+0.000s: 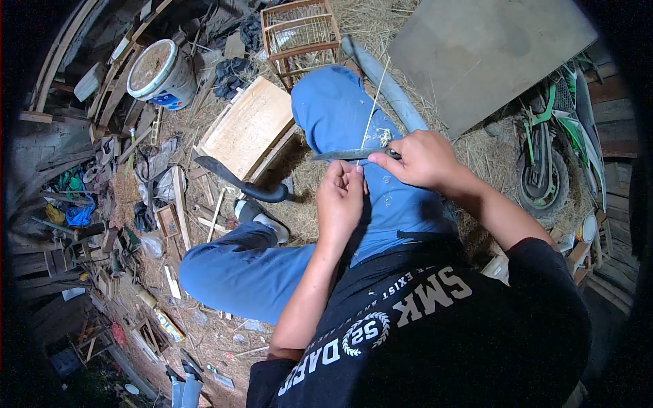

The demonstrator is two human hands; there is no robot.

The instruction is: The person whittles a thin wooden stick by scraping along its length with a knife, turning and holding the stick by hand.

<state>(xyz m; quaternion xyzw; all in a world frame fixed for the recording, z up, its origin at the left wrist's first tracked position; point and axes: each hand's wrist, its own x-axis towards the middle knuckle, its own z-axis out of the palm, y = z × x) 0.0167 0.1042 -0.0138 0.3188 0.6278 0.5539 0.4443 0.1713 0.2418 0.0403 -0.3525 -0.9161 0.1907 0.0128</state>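
1. The right hand (423,160) is closed around the dark handle of a knife with a grey metal blade (343,155), its fingers wrapped tight; the blade lies level and points toward the person's left, just above the raised knee in blue trousers (340,115).
2. The left hand (340,197) sits just below the blade, fingertips pressed together in a pinch on a thin pale bamboo sliver (373,102).
3. The sliver rises from that pinch, crosses the blade, and runs up over the knee toward the straw.
4. Left of the knee, a pale flat wooden board (248,126) lies on the straw-strewn floor (476,153), with a large curved dark chopping blade (238,180) resting beside its lower edge.
5. Beyond the knee stands a small slatted wooden crate (299,30); far to the knee's left is a white plastic bucket (162,75).
6. To the knee's right lie a big grey flat panel (486,47) and a green motorbike (554,136).
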